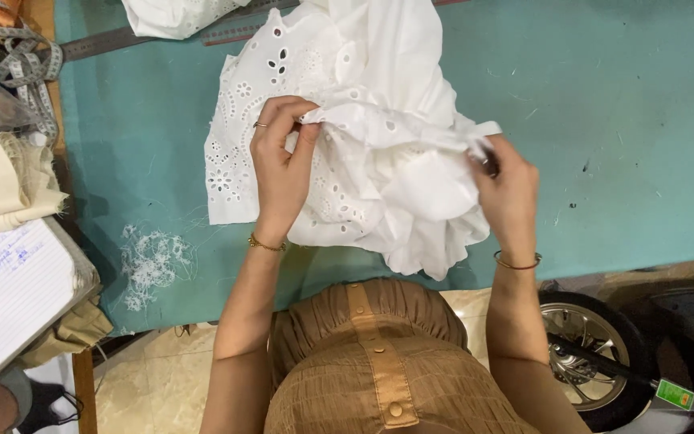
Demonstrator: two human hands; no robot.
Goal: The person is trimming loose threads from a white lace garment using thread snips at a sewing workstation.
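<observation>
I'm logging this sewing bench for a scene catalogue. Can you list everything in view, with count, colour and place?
eyelet fabric: one, white, bunched mid-table, pinched by both hands
table: one, teal top
second cloth piece: one, white, top edge
metal ruler: one, grey, top left
measuring tape: one, pale, far left
folded cloth: one, cream, left edge
lined paper: one, white, lower left
thread scraps: one heap, white, near table edge
wheel: one, black and silver, lower right floor
left hand: ring, gold bracelet, gripping a fold
right hand: bracelet, gripping fabric's right end
</observation>
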